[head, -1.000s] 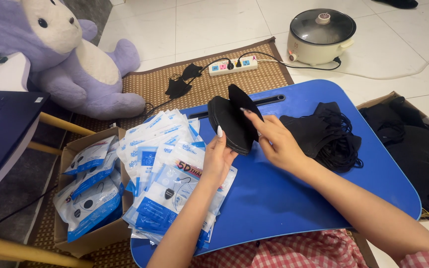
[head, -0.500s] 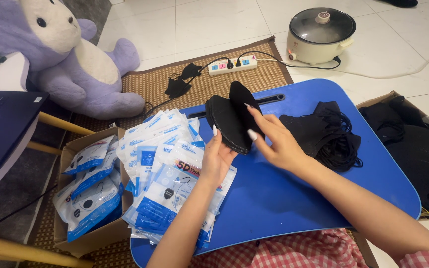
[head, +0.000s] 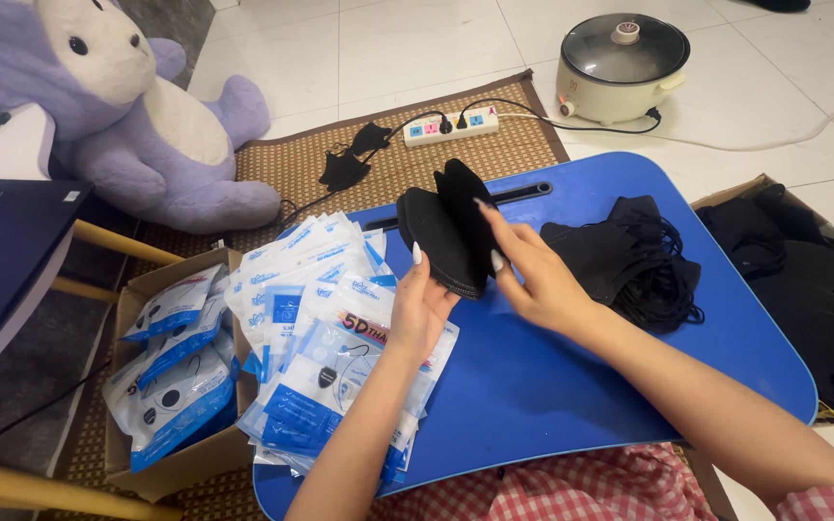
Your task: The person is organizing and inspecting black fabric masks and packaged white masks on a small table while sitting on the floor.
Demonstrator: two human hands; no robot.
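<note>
Box: a cardboard box (head: 161, 463) of packaged masks stood left of our lap desk (head: 571, 405).
Packets: blue-and-white mask packets (head: 316, 328) lay fanned on the desk's left.
Left hand (head: 422, 309): our fingers curled under the black masks (head: 446, 236), held above the desk.
Right hand (head: 533, 280): our fingertips pinched the stack's right edge.
Pile: loose black masks (head: 629, 260) lay just right.
</note>
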